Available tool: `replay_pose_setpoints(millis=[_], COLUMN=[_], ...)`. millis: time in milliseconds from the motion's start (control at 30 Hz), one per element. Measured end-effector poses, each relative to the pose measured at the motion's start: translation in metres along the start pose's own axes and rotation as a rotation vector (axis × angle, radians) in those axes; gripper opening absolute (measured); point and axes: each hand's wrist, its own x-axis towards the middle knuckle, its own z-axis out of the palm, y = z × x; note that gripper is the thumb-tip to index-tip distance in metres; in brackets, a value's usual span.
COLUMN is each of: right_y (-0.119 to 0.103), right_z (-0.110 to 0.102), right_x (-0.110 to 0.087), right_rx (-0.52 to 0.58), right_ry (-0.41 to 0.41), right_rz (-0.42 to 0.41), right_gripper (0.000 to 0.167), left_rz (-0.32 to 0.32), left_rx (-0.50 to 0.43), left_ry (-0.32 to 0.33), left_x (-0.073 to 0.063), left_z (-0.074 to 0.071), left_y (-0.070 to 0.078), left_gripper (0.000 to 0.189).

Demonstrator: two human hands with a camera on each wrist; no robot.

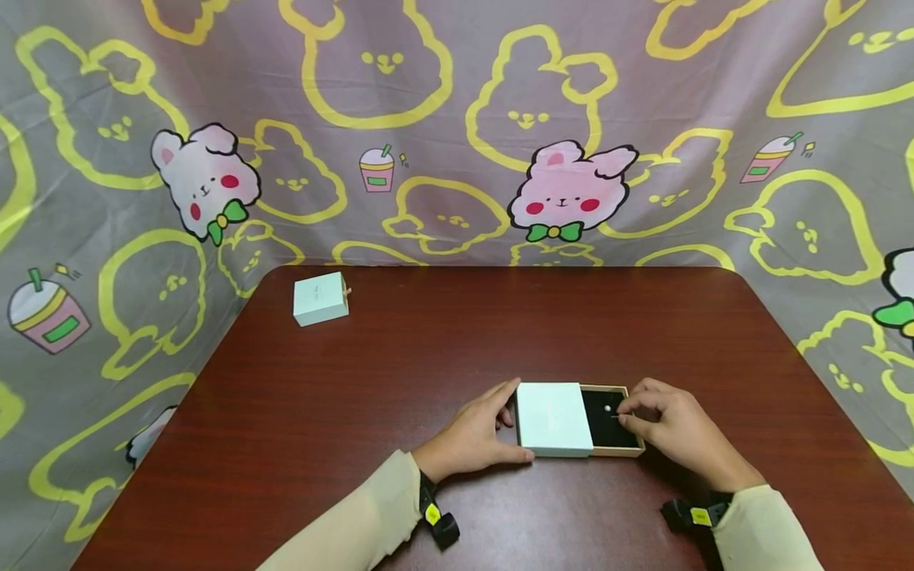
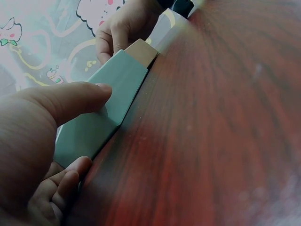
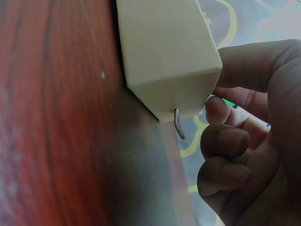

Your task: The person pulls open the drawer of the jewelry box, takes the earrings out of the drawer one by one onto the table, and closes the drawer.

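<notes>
We've got a glossy wood-grain table [image 1: 428,333], smooth matt card-look box sleeve [image 1: 553,419] and drawer [image 3: 169,42], matt insert [image 1: 603,427], wrinkled cloth backdrop [image 1: 443,147].

The pale box [image 3: 169,52] is seen at close range on the red-brown tabletop [image 3: 51,122], a small tab [image 3: 179,126] shown poking from its end! Right alongside, the right hand [image 3: 263,136] is spotted, lower fingers [image 3: 230,140] curled, the topmost fingertip hidden behind the box. Yellow-lined cloth [image 3: 277,23] is glimpsed beyond.
</notes>
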Motion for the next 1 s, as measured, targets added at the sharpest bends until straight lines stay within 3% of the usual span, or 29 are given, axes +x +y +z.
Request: replay_pose_setpoints(millis=[667,1000], right_y=[-0.0017,-0.0034], right_z=[-0.0013,-0.0003], right_x=[0.0009,-0.0002], right_rx=[-0.014,0.015], right_ry=[0.006,0.087], right_rz=[-0.005,0.018], right_gripper=[0.016,0.016], left_rz=[-0.027,-0.029], left_rx=[0.006,0.004], left_ry=[-0.023,-0.025], left_x=[-0.0007,-0.0011], left_z=[-0.0008,-0.0008], left_y=[-0.0009,-0.0011], left_gripper=[0.110,0.110])
